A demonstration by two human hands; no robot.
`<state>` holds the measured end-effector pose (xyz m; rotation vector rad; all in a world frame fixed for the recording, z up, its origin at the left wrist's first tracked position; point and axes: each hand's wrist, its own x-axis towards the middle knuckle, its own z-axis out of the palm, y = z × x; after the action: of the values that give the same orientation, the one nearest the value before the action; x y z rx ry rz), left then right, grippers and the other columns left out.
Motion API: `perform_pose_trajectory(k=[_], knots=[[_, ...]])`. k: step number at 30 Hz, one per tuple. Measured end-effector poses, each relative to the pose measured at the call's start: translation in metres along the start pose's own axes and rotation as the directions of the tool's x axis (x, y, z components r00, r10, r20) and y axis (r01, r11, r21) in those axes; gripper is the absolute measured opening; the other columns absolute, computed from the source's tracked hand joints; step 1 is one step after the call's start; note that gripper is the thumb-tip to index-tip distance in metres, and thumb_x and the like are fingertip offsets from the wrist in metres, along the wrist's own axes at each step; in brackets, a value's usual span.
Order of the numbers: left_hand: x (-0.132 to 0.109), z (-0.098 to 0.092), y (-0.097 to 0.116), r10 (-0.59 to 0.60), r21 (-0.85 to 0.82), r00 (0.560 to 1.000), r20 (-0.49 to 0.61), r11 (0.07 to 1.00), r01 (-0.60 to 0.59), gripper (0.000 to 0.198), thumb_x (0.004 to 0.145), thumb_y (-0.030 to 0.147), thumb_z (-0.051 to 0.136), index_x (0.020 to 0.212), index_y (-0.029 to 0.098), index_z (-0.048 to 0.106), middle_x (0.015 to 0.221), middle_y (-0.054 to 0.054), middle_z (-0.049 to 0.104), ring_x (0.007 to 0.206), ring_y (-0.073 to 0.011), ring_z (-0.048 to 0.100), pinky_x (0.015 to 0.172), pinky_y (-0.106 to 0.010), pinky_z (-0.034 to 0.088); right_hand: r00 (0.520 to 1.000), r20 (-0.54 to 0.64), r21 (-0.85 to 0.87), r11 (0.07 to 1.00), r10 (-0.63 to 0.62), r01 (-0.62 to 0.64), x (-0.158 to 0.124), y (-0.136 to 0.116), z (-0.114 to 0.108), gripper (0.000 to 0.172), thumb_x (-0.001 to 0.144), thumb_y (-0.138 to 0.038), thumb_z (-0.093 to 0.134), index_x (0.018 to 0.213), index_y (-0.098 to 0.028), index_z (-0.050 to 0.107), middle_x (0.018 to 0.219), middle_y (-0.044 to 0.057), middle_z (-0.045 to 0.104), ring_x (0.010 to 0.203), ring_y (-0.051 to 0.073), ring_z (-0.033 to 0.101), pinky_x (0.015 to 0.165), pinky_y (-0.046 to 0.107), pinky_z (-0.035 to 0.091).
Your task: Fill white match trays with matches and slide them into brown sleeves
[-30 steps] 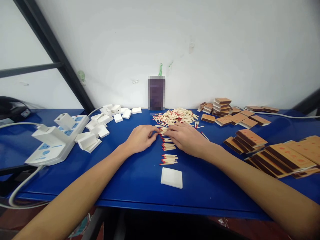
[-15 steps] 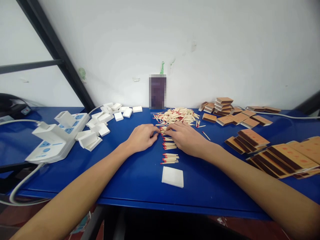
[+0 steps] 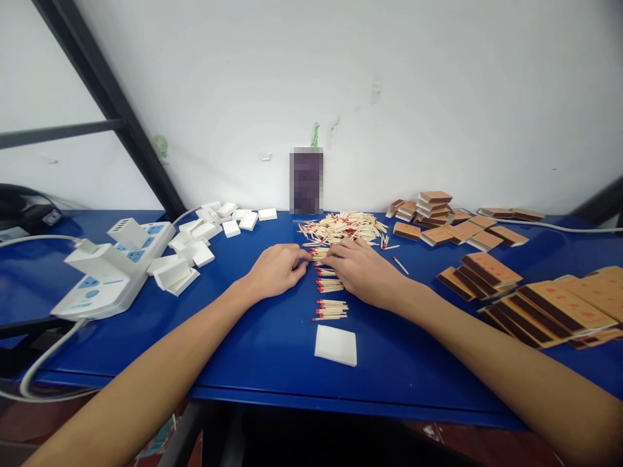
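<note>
My left hand (image 3: 280,269) rests on the blue tabletop, fingers curled and thumb close to the forefinger. Its fingertips are at the red heads of a small group of matches (image 3: 318,253). From the other side, my right hand (image 3: 360,267) bends its fingers over the stick ends of the same matches, partly hiding them. Just beyond both hands lies a loose heap of matches (image 3: 348,226). Toward me several small bundles run in a column, heads to the left, the nearest bundle (image 3: 333,309) lying above a flat white piece (image 3: 335,345).
White matchbox trays (image 3: 195,250) are scattered at the left, beside a white power strip (image 3: 109,279) with plugs and cables. Brown matchbox sleeves (image 3: 559,311) lie in stacks at the right, with more matchbox sleeves (image 3: 435,207) behind. A blurred dark panel (image 3: 306,181) stands against the wall.
Both hands stay at the same group of matches, with only slight finger movement. The view has tilted very slightly; the heap, bundles and boxes have not moved.
</note>
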<state>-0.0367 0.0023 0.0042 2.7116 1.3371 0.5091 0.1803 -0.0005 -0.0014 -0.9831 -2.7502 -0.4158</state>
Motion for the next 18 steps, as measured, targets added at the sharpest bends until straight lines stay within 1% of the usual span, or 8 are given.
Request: perform_pose_trajectory(k=[5, 10, 18], knots=[[0.0005, 0.0004, -0.0002, 0.014, 0.010, 1.000, 0.001, 1.000, -0.014, 0.025, 0.088, 0.017, 0.053, 0.101, 0.018, 0.074, 0.075, -0.003, 0.064, 0.067, -0.0163, 0.059, 0.069, -0.029, 0.046, 0.999, 0.040, 0.050, 0.998, 0.021, -0.023, 0.0006, -0.0006, -0.0008, 0.033, 0.093, -0.007, 0.043, 0.114, -0.013, 0.067, 0.107, 0.012, 0.065, 0.102, 0.025, 0.050, 0.085, 0.036, 0.032], [0.0004, -0.0002, 0.0001, 0.021, 0.005, 1.000, 0.008, 1.000, -0.021, 0.026, 0.088, 0.017, 0.052, 0.102, 0.018, 0.074, 0.074, -0.003, 0.065, 0.067, -0.0163, 0.060, 0.070, -0.029, 0.047, 0.998, 0.058, 0.074, 0.997, 0.032, -0.036, 0.0007, -0.0009, -0.0030, 0.034, 0.093, -0.006, 0.043, 0.115, -0.013, 0.068, 0.106, 0.012, 0.065, 0.099, 0.024, 0.050, 0.086, 0.036, 0.032], [0.0005, -0.0006, 0.0007, 0.021, -0.002, 1.000, 0.021, 1.000, -0.021, 0.026, 0.088, 0.017, 0.052, 0.103, 0.018, 0.074, 0.074, -0.003, 0.065, 0.067, -0.0164, 0.059, 0.069, -0.029, 0.047, 0.999, 0.039, 0.061, 0.998, 0.019, -0.022, 0.0000, -0.0011, -0.0013, 0.032, 0.092, -0.006, 0.044, 0.112, -0.012, 0.068, 0.105, 0.012, 0.064, 0.100, 0.024, 0.049, 0.085, 0.036, 0.032]])
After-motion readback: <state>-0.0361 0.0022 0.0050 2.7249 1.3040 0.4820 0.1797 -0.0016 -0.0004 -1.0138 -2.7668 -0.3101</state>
